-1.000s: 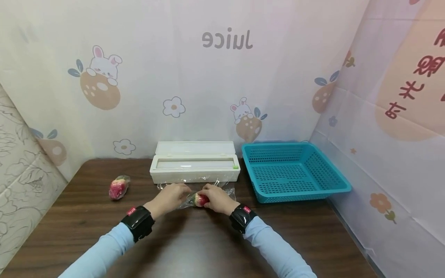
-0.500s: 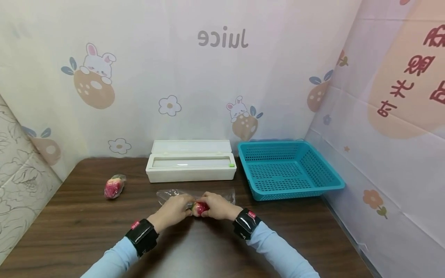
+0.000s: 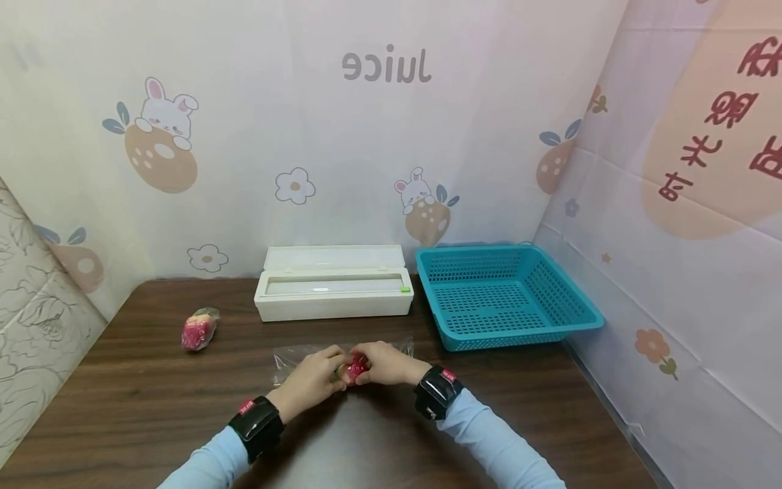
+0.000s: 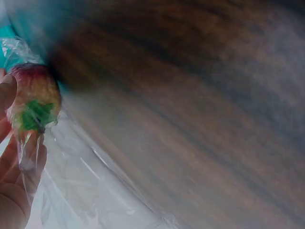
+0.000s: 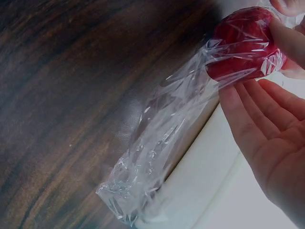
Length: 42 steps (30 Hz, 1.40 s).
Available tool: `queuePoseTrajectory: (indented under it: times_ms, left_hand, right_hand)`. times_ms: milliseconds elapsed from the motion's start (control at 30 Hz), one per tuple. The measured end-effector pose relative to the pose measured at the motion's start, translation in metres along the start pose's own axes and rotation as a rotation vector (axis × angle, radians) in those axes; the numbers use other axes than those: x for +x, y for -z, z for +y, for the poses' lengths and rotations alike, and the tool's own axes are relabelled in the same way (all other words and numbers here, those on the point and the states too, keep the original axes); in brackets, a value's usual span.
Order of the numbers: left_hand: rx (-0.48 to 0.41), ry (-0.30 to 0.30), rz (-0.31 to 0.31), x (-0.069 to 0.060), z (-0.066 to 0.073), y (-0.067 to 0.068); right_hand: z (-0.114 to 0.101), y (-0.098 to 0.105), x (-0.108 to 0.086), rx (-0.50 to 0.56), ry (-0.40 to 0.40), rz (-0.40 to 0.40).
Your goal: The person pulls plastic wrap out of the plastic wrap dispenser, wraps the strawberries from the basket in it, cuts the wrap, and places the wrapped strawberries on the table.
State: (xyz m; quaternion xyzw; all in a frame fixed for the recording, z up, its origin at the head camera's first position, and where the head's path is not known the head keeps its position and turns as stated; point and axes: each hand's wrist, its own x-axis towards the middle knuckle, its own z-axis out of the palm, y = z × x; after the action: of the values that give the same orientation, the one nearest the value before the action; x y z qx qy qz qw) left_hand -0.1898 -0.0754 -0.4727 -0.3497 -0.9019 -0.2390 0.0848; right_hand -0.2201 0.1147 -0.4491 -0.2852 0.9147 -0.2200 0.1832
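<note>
In the head view, a red-and-yellow fruit (image 3: 354, 371) with a green leafy cap lies between both hands at the middle of the table. My left hand (image 3: 311, 382) holds its leafy end between thumb and fingers. The right hand (image 3: 388, 365) grips the red end, thumb on one side and fingers on the other, plain in the right wrist view. Clear plastic wrap (image 5: 167, 126) covers the fruit (image 5: 240, 45) tightly and trails off as a loose, crumpled strip. In the left wrist view, more wrap (image 4: 83, 179) spreads below the green cap (image 4: 35, 116).
Behind the hands stands a long white wrap dispenser (image 3: 333, 307), lid up. A blue-green plastic basket (image 3: 519, 337) is to its right, near the wall. Another wrapped fruit (image 3: 199, 330) lies on the dark wooden table (image 3: 140, 401) at left.
Wrap that lay against the dispenser's front now lies apart from it. Both hands have drawn the fruit nearer, and the left hand has closed in on it. The view has shifted slightly.
</note>
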Motion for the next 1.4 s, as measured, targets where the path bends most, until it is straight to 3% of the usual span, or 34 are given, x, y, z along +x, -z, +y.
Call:
queuePoseTrajectory:
  times_ms: [200,467,567,767,1133,1267,1400]
  left_hand:
    - [0.079,-0.004,0.007,0.002,-0.004,-0.006]
    - [0.113,-0.008,0.015,0.004,-0.004,-0.005]
    - [0.094,-0.011,0.012,0.003,-0.003,-0.004]
    - [0.071,-0.011,-0.006,0.003,-0.001,-0.003]
    - [0.048,-0.038,0.008,0.006,-0.003,-0.001]
    - [0.044,-0.040,-0.003,0.004,-0.002,-0.001]
    - [0.010,-0.020,-0.055,0.009,-0.006,0.000]
  right_hand:
    - [0.001,0.003,0.002,0.039,-0.020,-0.028]
    - [0.011,0.015,0.015,-0.146,0.074,0.072]
    - [0.018,0.015,0.021,-0.222,0.133,0.019]
    - [0.027,0.008,0.027,-0.231,0.203,-0.079]
    - [0.026,0.007,0.029,-0.337,0.130,-0.102]
    - [0.027,0.005,0.032,-0.320,0.098,-0.112]
    - [0.030,0.003,0.033,-0.253,0.081,-0.112]
